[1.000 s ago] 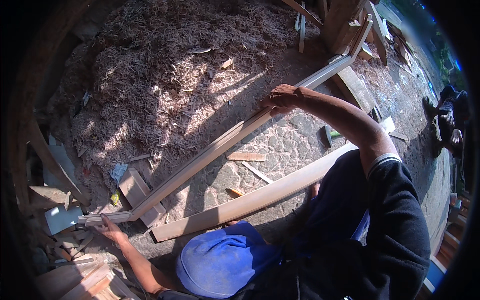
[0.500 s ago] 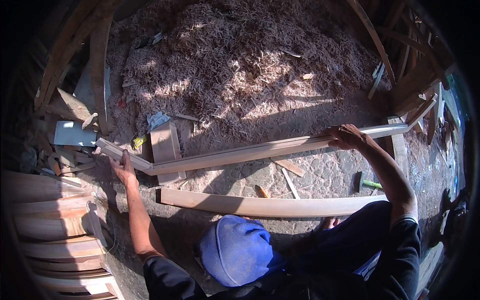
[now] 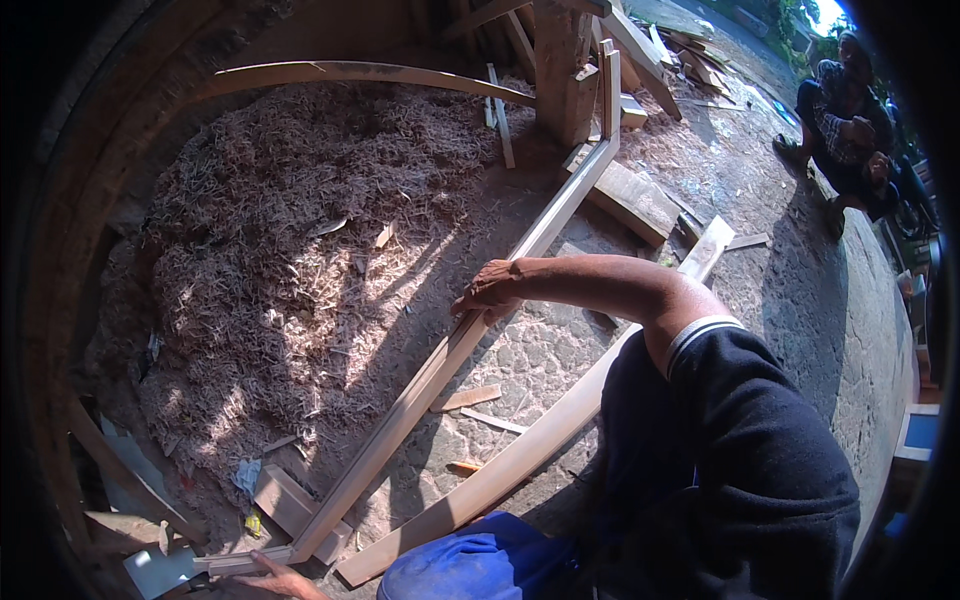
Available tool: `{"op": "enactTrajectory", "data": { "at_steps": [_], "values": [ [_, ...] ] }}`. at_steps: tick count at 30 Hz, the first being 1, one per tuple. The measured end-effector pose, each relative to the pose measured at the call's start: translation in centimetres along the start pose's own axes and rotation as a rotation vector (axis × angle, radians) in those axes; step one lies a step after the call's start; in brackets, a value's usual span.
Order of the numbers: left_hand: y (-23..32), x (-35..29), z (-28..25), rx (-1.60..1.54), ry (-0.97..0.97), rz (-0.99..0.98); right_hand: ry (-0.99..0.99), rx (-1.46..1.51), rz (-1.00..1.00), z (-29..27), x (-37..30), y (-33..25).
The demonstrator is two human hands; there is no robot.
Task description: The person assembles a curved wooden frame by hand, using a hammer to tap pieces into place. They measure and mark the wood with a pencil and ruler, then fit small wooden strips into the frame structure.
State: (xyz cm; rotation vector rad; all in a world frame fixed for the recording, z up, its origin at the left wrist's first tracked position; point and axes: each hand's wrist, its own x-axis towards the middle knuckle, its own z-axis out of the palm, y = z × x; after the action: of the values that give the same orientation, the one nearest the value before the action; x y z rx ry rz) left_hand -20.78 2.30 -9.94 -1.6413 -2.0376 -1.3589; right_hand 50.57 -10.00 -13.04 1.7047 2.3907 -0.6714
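A long, pale wooden frame (image 3: 410, 400) runs diagonally from lower left to upper right, with a short angled piece at each end. My right hand (image 3: 492, 290) is closed over its long bar near the middle. At the lower left, my left hand (image 3: 275, 578) holds the short end piece (image 3: 232, 564), thumb above and fingers along its near side. Under that end lies a wooden block (image 3: 282, 495); a second block (image 3: 630, 195) lies by the far end. A curved plank (image 3: 500, 470) lies on the ground between the frame and my blue-covered knee (image 3: 470, 560).
A large heap of wood shavings (image 3: 290, 270) spreads beyond the frame. A thick wooden post (image 3: 562, 80) stands by its far end. Offcuts (image 3: 468, 397) are scattered on the rough floor. Another person (image 3: 850, 130) sits at the upper right, near stacked scrap wood (image 3: 700, 65).
My view has swung to the right, bringing the seated person and more ground into sight. Both hands keep their hold on the frame. The green-handled hammer is no longer visible.
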Motion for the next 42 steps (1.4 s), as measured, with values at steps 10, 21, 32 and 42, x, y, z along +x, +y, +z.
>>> {"op": "enactTrajectory", "data": {
  "at_steps": [10, 21, 32, 42],
  "values": [
    [20.3, -7.4, -7.4, -0.678, -0.824, 0.569, 0.010, -0.037, -0.041, -0.6, 2.4, -1.4],
    [39.5, -9.8, -13.6, -0.497, -1.545, 1.066, 0.384, 0.004, -0.395, -0.3, 5.8, -6.0],
    [41.3, -11.5, -11.7, -0.396, -1.574, 0.899, 0.549, 0.011, -0.565, -1.5, 5.3, -9.8],
    [41.7, -12.1, -11.4, -0.413, -1.581, 0.839, 0.466, -0.011, -0.547, -2.4, 4.9, -10.2]
  ]
}}
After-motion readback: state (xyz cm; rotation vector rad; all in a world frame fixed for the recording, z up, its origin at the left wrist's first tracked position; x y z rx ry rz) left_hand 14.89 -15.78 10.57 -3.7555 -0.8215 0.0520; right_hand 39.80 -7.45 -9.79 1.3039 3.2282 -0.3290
